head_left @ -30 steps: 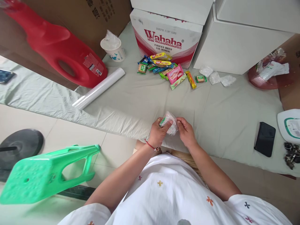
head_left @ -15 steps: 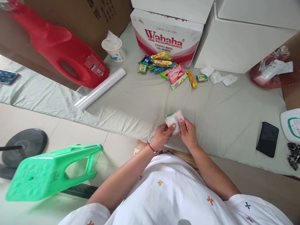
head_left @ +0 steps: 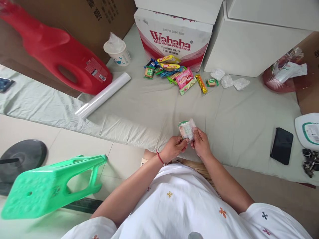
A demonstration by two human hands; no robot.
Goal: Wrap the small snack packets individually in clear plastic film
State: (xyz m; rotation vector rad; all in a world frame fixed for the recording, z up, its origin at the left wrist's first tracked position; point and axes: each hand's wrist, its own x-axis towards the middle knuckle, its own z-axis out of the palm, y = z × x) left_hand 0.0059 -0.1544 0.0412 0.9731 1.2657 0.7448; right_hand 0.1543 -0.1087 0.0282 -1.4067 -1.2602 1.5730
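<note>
Between both hands, over the front of the cloth-covered surface, is a small square biscuit packet (head_left: 185, 130) in crinkled clear plastic with a green edge. My left hand (head_left: 175, 147), with a red cord at the wrist, pinches its lower left edge. My right hand (head_left: 201, 142) grips its right side, thumb on top. Farther back lies a pile of snack packets, among them a pink wafer packet (head_left: 184, 78) and a yellow one (head_left: 168, 59). Beside the pile are a gold-wrapped bar (head_left: 201, 84), a small green biscuit packet (head_left: 212, 82) and crumpled clear plastic pieces (head_left: 226, 81).
A Wahaha carton (head_left: 171, 41) and white boxes (head_left: 249, 43) stand behind. To the left are a red bottle (head_left: 62, 49), a paper cup (head_left: 118, 54) and a white roll (head_left: 103, 95). A black phone-like object (head_left: 281, 146) lies right; a green stool (head_left: 54, 186) is on the floor.
My left fingers have slid down to the packet's lower edge, uncovering more of its face. The packet is turned slightly. The whole view has shifted a little.
</note>
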